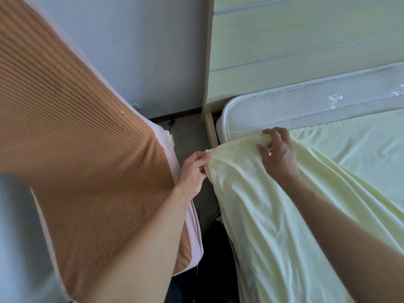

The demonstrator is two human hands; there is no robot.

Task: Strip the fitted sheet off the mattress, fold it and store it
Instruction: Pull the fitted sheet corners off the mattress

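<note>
An orange ribbed blanket (83, 132) hangs at the left, beside a narrow strip of floor (190, 132). The left hand (193, 171) pinches the pale yellow fitted sheet (262, 204) at its hem, and the right hand (277, 154) curls its fingers into the bunched edge. The sheet is peeled off the white mattress (295, 110) corner, under a pale wooden headboard (295, 40).

To my left hangs an orange ribbed blanket (76, 138) with a pale pink border (194, 217), filling most of that side. Behind it is a grey wall (153, 51) meeting a dark skirting board (175, 115). A pale wooden headboard (295, 40) stands ahead. Grey floor (188, 136) shows between them, with something small and dark on it near the skirting.
</note>
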